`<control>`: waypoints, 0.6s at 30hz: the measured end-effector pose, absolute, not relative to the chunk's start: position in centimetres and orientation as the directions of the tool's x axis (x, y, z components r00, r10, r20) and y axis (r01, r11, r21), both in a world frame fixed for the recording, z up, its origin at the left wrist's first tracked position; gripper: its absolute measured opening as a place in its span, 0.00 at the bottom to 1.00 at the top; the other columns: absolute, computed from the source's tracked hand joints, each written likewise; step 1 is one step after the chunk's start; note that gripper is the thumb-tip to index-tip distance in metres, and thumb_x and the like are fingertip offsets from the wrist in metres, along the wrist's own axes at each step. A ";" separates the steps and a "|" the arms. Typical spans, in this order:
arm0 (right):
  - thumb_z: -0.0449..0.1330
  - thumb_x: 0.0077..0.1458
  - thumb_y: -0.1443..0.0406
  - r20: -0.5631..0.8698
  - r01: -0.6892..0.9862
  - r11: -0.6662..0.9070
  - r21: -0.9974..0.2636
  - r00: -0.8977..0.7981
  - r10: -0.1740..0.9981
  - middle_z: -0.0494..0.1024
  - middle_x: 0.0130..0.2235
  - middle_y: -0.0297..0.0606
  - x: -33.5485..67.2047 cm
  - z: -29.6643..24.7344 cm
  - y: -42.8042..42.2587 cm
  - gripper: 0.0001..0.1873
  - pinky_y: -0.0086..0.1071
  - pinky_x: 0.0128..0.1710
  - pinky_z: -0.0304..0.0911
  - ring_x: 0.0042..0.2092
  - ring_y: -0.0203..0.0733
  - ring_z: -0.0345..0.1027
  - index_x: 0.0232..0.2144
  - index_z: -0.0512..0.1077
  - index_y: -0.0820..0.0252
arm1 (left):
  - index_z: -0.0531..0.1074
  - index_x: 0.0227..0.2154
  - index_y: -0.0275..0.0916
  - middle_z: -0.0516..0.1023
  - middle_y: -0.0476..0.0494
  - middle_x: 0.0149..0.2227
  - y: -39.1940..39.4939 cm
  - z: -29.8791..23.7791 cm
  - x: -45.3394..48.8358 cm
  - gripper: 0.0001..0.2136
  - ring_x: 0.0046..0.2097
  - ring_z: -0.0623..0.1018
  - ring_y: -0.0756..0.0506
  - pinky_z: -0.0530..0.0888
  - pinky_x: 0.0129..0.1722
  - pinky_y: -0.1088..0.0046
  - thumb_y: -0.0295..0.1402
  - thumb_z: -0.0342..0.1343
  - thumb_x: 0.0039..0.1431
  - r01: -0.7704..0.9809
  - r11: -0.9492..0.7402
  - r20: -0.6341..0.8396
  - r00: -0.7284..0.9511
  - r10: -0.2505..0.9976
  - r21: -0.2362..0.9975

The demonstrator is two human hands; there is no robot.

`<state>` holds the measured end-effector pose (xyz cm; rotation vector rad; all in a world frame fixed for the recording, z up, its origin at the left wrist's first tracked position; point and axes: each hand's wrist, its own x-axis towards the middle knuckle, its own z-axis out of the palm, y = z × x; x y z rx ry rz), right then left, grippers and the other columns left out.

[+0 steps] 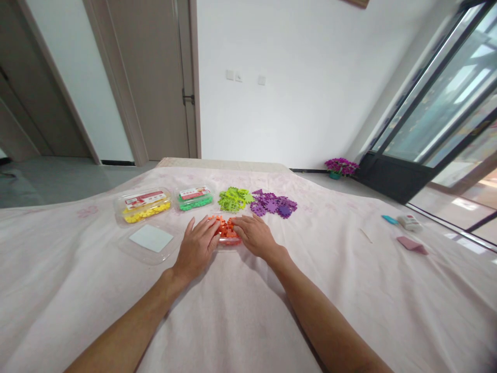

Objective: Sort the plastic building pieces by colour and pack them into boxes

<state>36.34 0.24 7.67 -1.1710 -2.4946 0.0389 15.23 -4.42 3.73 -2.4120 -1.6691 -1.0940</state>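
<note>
Both my hands rest on a pale pink sheet point(240, 311) spread over a bed, flanking a small clear box of orange toy pieces point(225, 231). My left hand point(197, 247) lies with fingers stretched out, its fingertips touching the box's left side. My right hand point(254, 235) is laid flat against the right side, fingers extended over the orange pieces. Neither hand grips anything that I can see.
Behind the hands lie a clear box of yellow pieces point(143, 206), a box of green pieces point(195, 199), a loose lime pile point(234, 199) and a purple pile point(273, 204). An empty clear lid point(150, 240) sits left. Small items point(408, 223) lie far right near glass doors.
</note>
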 end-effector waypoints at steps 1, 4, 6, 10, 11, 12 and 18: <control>0.45 0.70 0.59 0.325 0.740 0.647 -0.182 -0.576 0.750 0.77 0.54 0.40 36.4 7.7 0.2 0.20 0.44 0.63 0.48 0.58 0.43 0.67 0.54 0.72 0.52 | 0.71 0.57 0.42 0.71 0.40 0.61 -4.4 3.8 15.2 0.20 0.66 0.64 0.36 0.47 0.67 0.47 0.39 0.45 0.67 0.828 -0.437 0.538 0.204 0.818 0.351; 0.45 0.70 0.58 0.304 0.727 0.656 -0.201 -0.591 0.747 0.75 0.56 0.40 36.3 7.6 0.0 0.20 0.46 0.64 0.45 0.59 0.43 0.65 0.56 0.71 0.52 | 0.72 0.55 0.43 0.73 0.40 0.59 -4.4 4.2 15.1 0.19 0.64 0.67 0.37 0.47 0.67 0.47 0.39 0.44 0.68 0.820 -0.468 0.516 0.259 0.816 0.328; 0.45 0.69 0.57 0.290 0.712 0.665 -0.225 -0.602 0.744 0.73 0.58 0.39 36.2 7.5 -0.2 0.21 0.48 0.65 0.43 0.61 0.43 0.63 0.57 0.69 0.51 | 0.74 0.53 0.44 0.74 0.41 0.58 -4.3 4.4 15.1 0.18 0.63 0.68 0.38 0.46 0.67 0.46 0.39 0.44 0.68 0.813 -0.480 0.507 0.275 0.817 0.331; 0.43 0.70 0.55 0.318 0.677 0.657 -0.331 -0.576 0.753 0.71 0.60 0.39 36.5 6.9 0.0 0.23 0.49 0.66 0.42 0.62 0.43 0.61 0.59 0.68 0.51 | 0.73 0.54 0.45 0.71 0.42 0.61 -4.4 4.4 14.4 0.18 0.64 0.66 0.39 0.50 0.67 0.49 0.41 0.45 0.67 0.749 -0.495 0.483 0.267 0.834 0.440; 0.42 0.70 0.54 0.353 0.653 0.657 -0.375 -0.555 0.753 0.71 0.61 0.40 36.7 6.7 0.3 0.24 0.49 0.66 0.44 0.63 0.44 0.60 0.59 0.68 0.52 | 0.73 0.55 0.45 0.70 0.42 0.62 -4.4 4.4 14.1 0.19 0.65 0.65 0.40 0.53 0.67 0.52 0.41 0.44 0.68 0.712 -0.498 0.488 0.247 0.837 0.494; 0.41 0.69 0.53 0.401 0.625 0.657 -0.423 -0.521 0.754 0.70 0.61 0.41 36.9 6.3 0.6 0.26 0.47 0.66 0.46 0.63 0.44 0.60 0.59 0.68 0.54 | 0.72 0.55 0.44 0.68 0.42 0.63 -4.4 4.4 13.7 0.20 0.65 0.65 0.41 0.56 0.66 0.55 0.42 0.43 0.68 0.671 -0.493 0.501 0.204 0.841 0.553; 0.39 0.66 0.44 0.519 0.516 0.561 -0.648 -0.240 0.820 0.63 0.65 0.45 37.9 3.3 2.9 0.36 0.50 0.67 0.46 0.67 0.48 0.53 0.64 0.62 0.56 | 0.69 0.58 0.42 0.68 0.41 0.63 -2.3 6.0 12.9 0.24 0.66 0.64 0.43 0.57 0.66 0.61 0.46 0.40 0.68 0.538 -0.412 0.524 -0.066 0.849 0.735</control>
